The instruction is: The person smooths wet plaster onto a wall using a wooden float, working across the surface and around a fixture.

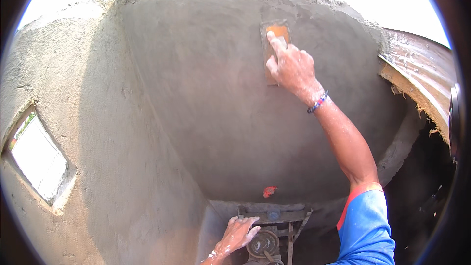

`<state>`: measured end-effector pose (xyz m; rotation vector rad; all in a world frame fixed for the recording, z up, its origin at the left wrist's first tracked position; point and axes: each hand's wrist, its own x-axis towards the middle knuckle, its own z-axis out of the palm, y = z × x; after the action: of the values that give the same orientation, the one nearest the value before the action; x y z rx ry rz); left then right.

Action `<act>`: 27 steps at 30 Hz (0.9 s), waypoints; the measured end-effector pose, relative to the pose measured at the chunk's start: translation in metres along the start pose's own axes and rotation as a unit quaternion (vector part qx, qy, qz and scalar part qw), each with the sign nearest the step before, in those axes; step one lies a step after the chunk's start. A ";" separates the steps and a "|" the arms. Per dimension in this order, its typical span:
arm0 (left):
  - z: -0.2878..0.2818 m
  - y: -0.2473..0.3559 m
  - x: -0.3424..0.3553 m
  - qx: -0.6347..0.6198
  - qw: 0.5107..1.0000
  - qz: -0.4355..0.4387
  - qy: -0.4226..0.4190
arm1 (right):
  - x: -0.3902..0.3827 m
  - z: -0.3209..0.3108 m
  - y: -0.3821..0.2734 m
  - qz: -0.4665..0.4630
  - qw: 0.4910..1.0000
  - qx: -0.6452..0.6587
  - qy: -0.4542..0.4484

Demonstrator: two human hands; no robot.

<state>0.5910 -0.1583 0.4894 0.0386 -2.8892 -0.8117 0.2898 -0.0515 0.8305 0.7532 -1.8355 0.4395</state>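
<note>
My right hand (294,68), dusted with cement, reaches high up the grey plastered wall (211,78). It is closed on a plastering float (278,31), a narrow flat tool with an orange patch near its top end. The float lies against the wall, its long side upright, and my index finger stretches along it. How the other fingers wrap its handle is hidden behind the hand. Low down, my left hand (239,234) is open with its fingers apart and nothing in it. Close beside it is a round bucket (263,243) with a stick-like handle across its rim.
A wooden stand (290,243) is below the wall. A small red piece (269,192) sticks out low on the plaster. The left side wall (110,132) has a small window opening (39,159). Rusty corrugated sheet (422,61) with a rough-edged board (417,95) juts in at right.
</note>
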 end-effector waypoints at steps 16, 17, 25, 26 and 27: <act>0.040 0.022 -0.015 -0.046 0.991 0.077 -0.104 | -0.017 0.024 -0.023 -0.026 0.999 0.015 -0.033; 0.037 0.030 -0.010 -0.042 0.990 0.087 -0.107 | -0.044 0.036 -0.026 -0.059 0.997 0.014 -0.056; 0.076 0.005 -0.066 -0.208 0.969 -0.039 -0.130 | -0.272 0.029 -0.038 -0.070 0.873 0.266 -0.404; 0.076 0.001 -0.074 -0.216 0.959 -0.091 -0.156 | -0.292 0.018 -0.044 -0.017 0.830 0.341 -0.441; 0.080 -0.003 -0.081 -0.215 0.959 -0.097 -0.157 | -0.314 0.015 -0.046 0.028 0.784 0.377 -0.493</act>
<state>0.6598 -0.1148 0.4098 0.1615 -2.9449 -1.5990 0.3883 -0.0032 0.5321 1.7149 -2.6701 0.9771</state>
